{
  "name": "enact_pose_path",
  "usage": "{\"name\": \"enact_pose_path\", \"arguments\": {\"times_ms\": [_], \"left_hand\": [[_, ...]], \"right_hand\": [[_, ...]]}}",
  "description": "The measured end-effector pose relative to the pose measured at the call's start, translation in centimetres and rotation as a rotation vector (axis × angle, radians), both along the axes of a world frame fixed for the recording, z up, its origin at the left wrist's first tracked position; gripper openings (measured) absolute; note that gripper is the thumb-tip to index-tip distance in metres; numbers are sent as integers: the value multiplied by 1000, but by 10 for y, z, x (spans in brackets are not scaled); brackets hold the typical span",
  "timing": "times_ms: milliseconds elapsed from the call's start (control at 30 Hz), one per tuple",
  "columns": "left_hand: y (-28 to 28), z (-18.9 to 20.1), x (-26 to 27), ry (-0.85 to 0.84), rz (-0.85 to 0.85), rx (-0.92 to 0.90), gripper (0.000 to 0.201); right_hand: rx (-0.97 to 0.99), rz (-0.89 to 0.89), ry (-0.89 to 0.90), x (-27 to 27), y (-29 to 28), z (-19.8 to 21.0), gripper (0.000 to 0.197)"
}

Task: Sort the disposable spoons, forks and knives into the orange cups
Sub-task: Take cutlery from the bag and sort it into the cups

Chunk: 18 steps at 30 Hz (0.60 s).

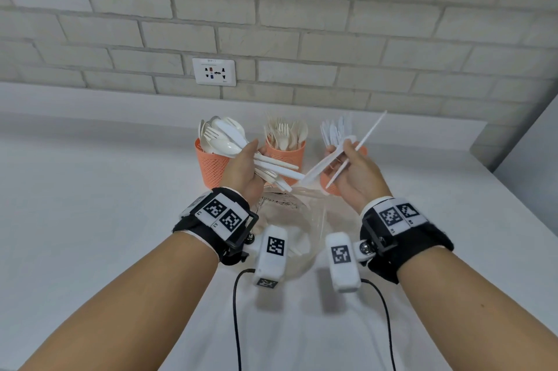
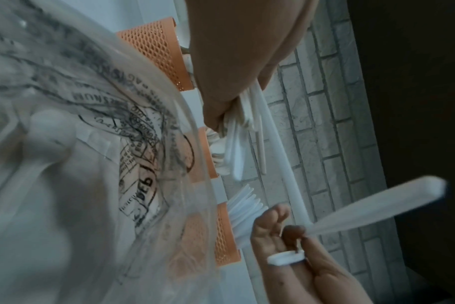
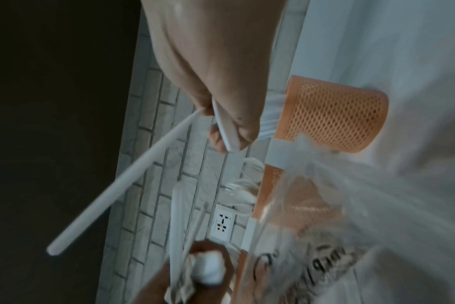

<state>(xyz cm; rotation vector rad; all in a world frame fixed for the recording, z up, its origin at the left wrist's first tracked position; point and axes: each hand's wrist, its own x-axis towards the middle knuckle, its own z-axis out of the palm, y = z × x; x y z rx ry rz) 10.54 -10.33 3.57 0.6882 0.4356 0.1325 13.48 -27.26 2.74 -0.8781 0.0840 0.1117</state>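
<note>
At the centre of the head view, the left hand [image 1: 241, 171] grasps a mixed bundle of white plastic cutlery [image 1: 271, 167] before three orange mesh cups [image 1: 211, 168], while the right hand [image 1: 356, 171] pinches two white plastic knives [image 1: 356, 148]. The left wrist view shows a clear printed plastic bag [image 2: 91, 144] filling its left half. In the right wrist view, the knives cross the middle and a wall socket [image 3: 222, 224] sits low at centre.

Clear plastic bag [image 2: 133, 144]: printed stamp-style txt, mostly blurred/mirrored, "DEP" partly legible; rest unreadable
</note>
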Motion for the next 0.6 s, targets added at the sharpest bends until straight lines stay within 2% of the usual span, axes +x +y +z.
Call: {"name": "enact_pose_path", "arguments": {"times_ms": [67,100,167,233,367,500,600], "left_hand": [[4,-3,1,-23,-25,49,17],[4,-5,1,-39,-47,87,19],[3,-6,3,-65,-89,163,20],[-1,-4,3,-77,-101,182,19],[-9,1,0,-132,-167,179,20],[-11,1,-1,-104,-214,151,19],[-8,-3,4,-74,-161,109,27]], "right_hand": [[36,27,25,1,-3,8,6],[-42,62,12,0,-3,12,7],[-364,166,-95,-10,2,19,10],[-716,266,-280,-22,11,20,5],[-1199,322,-604,-29,23,12,31],[-1348,392,-621,-27,21,14,39],[-1343,529,-567,-29,15,20,23]]}}
